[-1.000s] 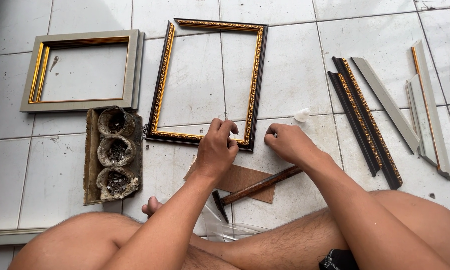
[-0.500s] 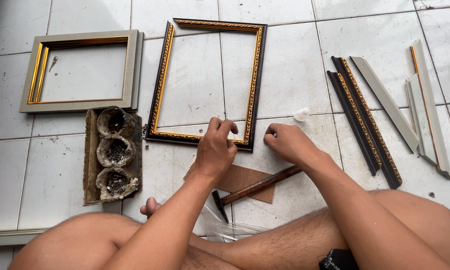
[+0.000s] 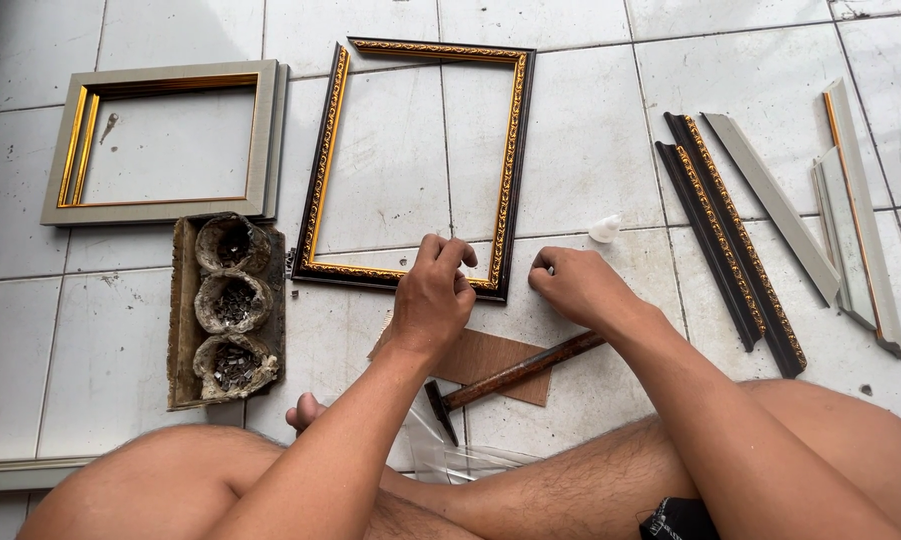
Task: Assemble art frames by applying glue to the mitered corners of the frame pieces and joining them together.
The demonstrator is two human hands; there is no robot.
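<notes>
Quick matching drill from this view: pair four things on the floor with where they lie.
Things:
1. dark gold-trimmed frame
2. grey frame
3. hammer
4. loose frame strips

Places:
A. far left, upper part of the floor
B. at the right, beside the right forearm
C. under the left hand, at its near edge
D. near the legs, lying on a brown board

Pairs: 1-C, 2-A, 3-D, 4-B

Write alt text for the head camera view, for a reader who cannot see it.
A seated person's left hand and right hand press on the near right corner of a dark, gold-trimmed picture frame lying on a white tiled floor. A hammer lies nearby, a tray of nails to the left, loose frame strips to the right.
</notes>
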